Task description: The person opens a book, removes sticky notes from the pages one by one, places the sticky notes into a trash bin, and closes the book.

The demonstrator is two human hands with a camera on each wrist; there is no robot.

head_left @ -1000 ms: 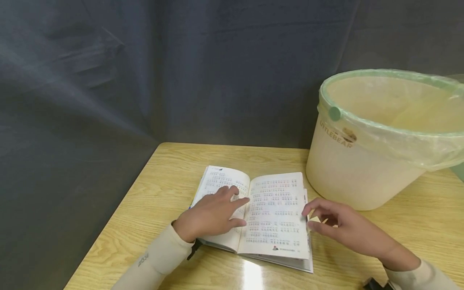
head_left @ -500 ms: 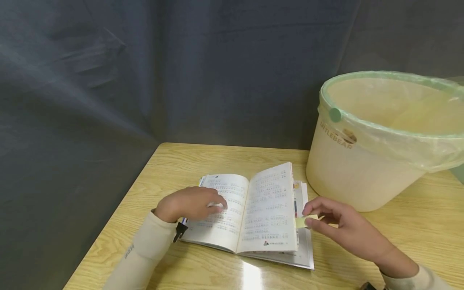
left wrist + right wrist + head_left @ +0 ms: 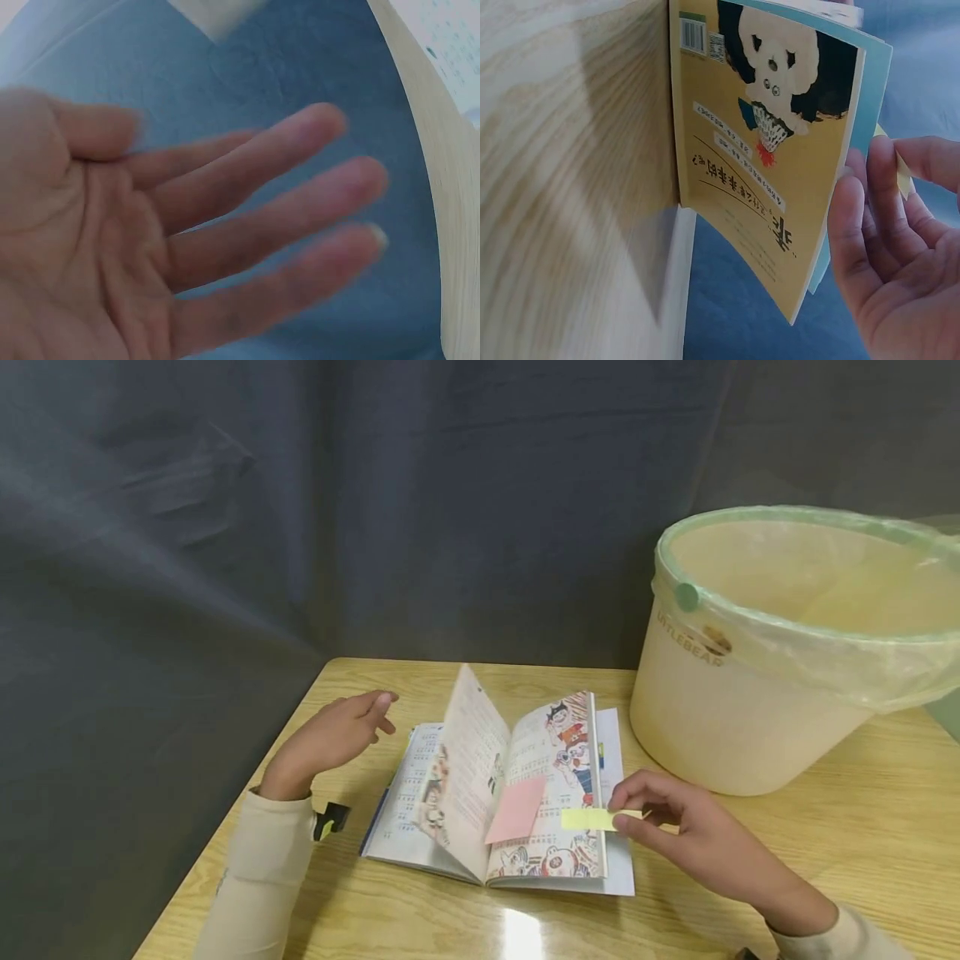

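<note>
An open book (image 3: 405, 793) lies on the table, one leaf (image 3: 468, 768) standing tilted over its left side. A pink sticky note (image 3: 519, 810) sits on the illustrated right page near the spine. Across that page's right edge reaches a pale yellow sticky note (image 3: 585, 819), its outer end pinched between the thumb and finger of my right hand (image 3: 693, 835). In the right wrist view, the book's back cover (image 3: 780, 150) with a dog drawing faces the camera, raised off the table. My left hand (image 3: 333, 739) is in the air left of the book, fingers extended, holding nothing.
A large cream bucket (image 3: 720, 718) with a green rim and a clear plastic liner stands at the back right. Dark cloth (image 3: 480, 510) hangs behind and to the left of the wooden table (image 3: 420, 927).
My left hand has left the pages and moved left and up. Leaves have turned leftward, showing the illustrated page and pink note. My right hand, nearly in place, now pinches the yellow note.
</note>
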